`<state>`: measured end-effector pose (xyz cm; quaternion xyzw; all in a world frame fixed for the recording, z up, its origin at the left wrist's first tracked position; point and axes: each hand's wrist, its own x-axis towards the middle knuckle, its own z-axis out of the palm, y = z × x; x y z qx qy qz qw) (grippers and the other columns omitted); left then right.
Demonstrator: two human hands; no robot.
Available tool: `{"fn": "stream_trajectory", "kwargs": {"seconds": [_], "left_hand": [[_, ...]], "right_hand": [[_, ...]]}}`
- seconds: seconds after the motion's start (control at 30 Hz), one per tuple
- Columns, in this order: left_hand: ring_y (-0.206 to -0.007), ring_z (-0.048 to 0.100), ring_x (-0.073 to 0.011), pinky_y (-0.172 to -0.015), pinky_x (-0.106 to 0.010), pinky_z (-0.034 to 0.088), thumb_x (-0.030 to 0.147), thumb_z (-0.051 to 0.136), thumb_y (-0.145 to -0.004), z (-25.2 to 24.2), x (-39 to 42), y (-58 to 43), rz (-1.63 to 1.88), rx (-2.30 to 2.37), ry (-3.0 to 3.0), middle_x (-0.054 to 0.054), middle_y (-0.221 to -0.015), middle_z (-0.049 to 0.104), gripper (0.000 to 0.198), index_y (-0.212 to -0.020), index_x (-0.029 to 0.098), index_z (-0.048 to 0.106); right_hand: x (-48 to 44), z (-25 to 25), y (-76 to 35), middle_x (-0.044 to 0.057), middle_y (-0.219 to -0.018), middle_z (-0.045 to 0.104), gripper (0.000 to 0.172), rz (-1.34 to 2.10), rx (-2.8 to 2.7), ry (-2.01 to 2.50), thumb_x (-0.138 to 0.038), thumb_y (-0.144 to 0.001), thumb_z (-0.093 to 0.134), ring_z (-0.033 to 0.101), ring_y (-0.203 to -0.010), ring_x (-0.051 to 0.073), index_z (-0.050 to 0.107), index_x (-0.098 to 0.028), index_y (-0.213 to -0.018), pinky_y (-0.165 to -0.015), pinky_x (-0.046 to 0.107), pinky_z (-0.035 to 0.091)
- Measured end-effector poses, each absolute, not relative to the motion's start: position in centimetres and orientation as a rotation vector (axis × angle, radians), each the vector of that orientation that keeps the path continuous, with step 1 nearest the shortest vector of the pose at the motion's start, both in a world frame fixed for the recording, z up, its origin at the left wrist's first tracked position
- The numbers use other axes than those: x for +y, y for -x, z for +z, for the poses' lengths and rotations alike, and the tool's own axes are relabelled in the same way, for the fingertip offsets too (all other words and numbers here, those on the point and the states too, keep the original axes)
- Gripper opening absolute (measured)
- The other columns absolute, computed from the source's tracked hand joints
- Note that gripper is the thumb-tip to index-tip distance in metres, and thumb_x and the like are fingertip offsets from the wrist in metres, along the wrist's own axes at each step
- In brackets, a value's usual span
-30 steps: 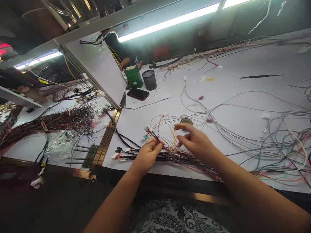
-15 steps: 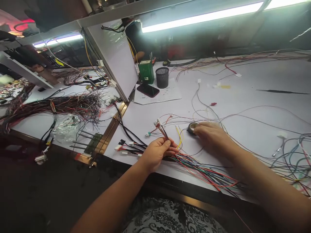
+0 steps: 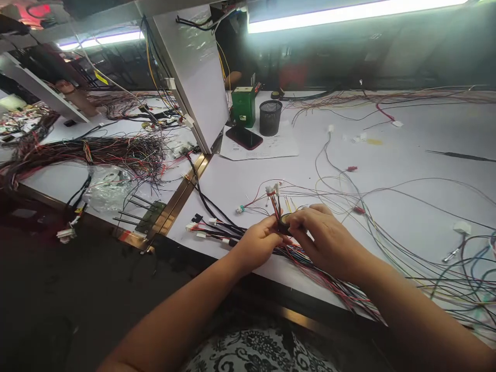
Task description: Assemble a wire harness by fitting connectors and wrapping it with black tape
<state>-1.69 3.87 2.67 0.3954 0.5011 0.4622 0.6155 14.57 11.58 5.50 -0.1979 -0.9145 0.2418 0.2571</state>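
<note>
My left hand (image 3: 259,244) is closed around a bundle of wires (image 3: 276,206) whose small white connectors (image 3: 273,189) point up and away from me. Pinched in my right hand (image 3: 327,240) is a dark roll of tape (image 3: 285,222), held right against that bundle. My fingers partly cover the roll, so I cannot see whether tape is stuck to the wires. Multicoloured loose wires (image 3: 341,292) run from under my hands toward the lower right. To the left lie black sleeved cables with white connectors (image 3: 190,226), and a green-tipped connector (image 3: 240,208) rests beyond my left hand.
A phone (image 3: 244,137) lies on paper beside a green box (image 3: 243,107) and a black mesh cup (image 3: 270,118). Tweezers (image 3: 461,155) rest at the right. A white partition (image 3: 194,67) divides off a bench with a large wire bundle (image 3: 96,152). Tangled wires (image 3: 473,268) spread at lower right.
My right hand has lifted the tape roll off the table and brought it left to the wires in my left hand. The view has shifted slightly.
</note>
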Motion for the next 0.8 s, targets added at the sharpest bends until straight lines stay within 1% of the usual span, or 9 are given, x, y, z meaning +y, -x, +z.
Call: {"fn": "stream_trajectory", "kwargs": {"seconds": [0.07,0.13,0.27,0.43,0.53,0.57,0.63,0.7,0.8], "left_hand": [[-0.084,0.063,-0.0168,-0.082,-0.032,0.05,0.021,0.053,-0.087,2.5,3.7,1.8,1.067,1.173,-0.943,-0.003,-0.086,0.066,0.033,-0.12,0.02,0.059],[-0.077,0.062,-0.0152,-0.078,-0.03,0.051,0.029,0.049,-0.091,2.2,3.7,1.7,1.095,1.207,-0.955,-0.002,-0.079,0.065,0.03,-0.118,0.019,0.06],[-0.067,0.061,-0.013,-0.069,-0.028,0.053,0.038,0.048,-0.093,1.6,3.7,1.2,1.189,1.218,-0.925,-0.001,-0.076,0.061,0.03,-0.11,0.017,0.063],[-0.068,0.063,-0.0116,-0.07,-0.026,0.053,0.038,0.051,-0.092,1.3,3.6,1.0,1.238,1.135,-0.919,-0.001,-0.082,0.058,0.032,-0.116,0.018,0.061],[-0.07,0.064,-0.0124,-0.07,-0.026,0.052,0.038,0.052,-0.092,1.2,3.4,1.0,1.245,1.111,-0.882,-0.002,-0.083,0.061,0.036,-0.123,0.019,0.058],[-0.07,0.064,-0.0127,-0.07,-0.026,0.052,0.037,0.053,-0.092,1.2,3.4,1.0,1.255,1.108,-0.855,-0.003,-0.085,0.062,0.037,-0.125,0.02,0.057],[-0.072,0.065,-0.0134,-0.073,-0.028,0.052,0.036,0.055,-0.091,1.0,3.3,1.0,1.294,1.1,-0.787,-0.003,-0.089,0.066,0.041,-0.129,0.023,0.053],[-0.078,0.066,-0.0146,-0.078,-0.03,0.053,0.036,0.057,-0.089,0.8,3.2,0.9,1.33,1.095,-0.735,-0.004,-0.097,0.068,0.045,-0.133,0.025,0.05],[-0.095,0.064,-0.0172,-0.09,-0.033,0.05,0.035,0.058,-0.088,0.7,3.1,0.9,1.34,1.1,-0.739,-0.004,-0.113,0.066,0.047,-0.134,0.028,0.049]], "right_hand": [[11.7,5.4,-14.5,-0.002,-0.074,0.058,0.012,0.616,-2.49,0.534,-0.013,-0.094,0.042,0.049,-0.063,0.014,0.042,-0.021,-0.084,-0.079,0.036,0.035],[11.8,5.4,-14.5,-0.002,-0.074,0.058,0.012,0.604,-2.494,0.514,-0.013,-0.093,0.041,0.049,-0.063,0.014,0.042,-0.02,-0.084,-0.079,0.036,0.034],[12.3,4.9,-14.6,-0.001,-0.075,0.059,0.011,0.57,-2.519,0.545,-0.015,-0.094,0.04,0.05,-0.063,0.014,0.044,-0.02,-0.085,-0.082,0.038,0.032],[13.7,3.3,-13.9,-0.001,-0.081,0.062,0.008,0.622,-2.48,0.599,-0.017,-0.093,0.045,0.053,-0.069,0.016,0.048,-0.021,-0.087,-0.089,0.041,0.031],[13.7,2.4,-13.0,0.003,-0.094,0.062,0.003,0.608,-2.329,0.638,-0.021,-0.09,0.053,0.055,-0.089,0.021,0.051,-0.022,-0.091,-0.091,0.042,0.035],[13.4,2.2,-12.7,0.005,-0.096,0.061,0.005,0.584,-2.258,0.684,-0.023,-0.089,0.057,0.054,-0.094,0.023,0.052,-0.022,-0.09,-0.089,0.042,0.037],[12.6,2.1,-12.4,0.006,-0.092,0.059,0.007,0.604,-2.156,0.789,-0.025,-0.087,0.06,0.053,-0.092,0.024,0.054,-0.022,-0.086,-0.081,0.039,0.042],[11.5,2.2,-12.2,0.005,-0.087,0.058,0.005,0.768,-2.131,0.838,-0.024,-0.089,0.057,0.055,-0.085,0.022,0.057,-0.022,-0.084,-0.076,0.037,0.045],[9.9,2.4,-11.9,0.005,-0.094,0.059,0.009,0.978,-2.097,0.827,-0.022,-0.089,0.055,0.056,-0.091,0.022,0.062,-0.023,-0.093,-0.081,0.038,0.046]]}}
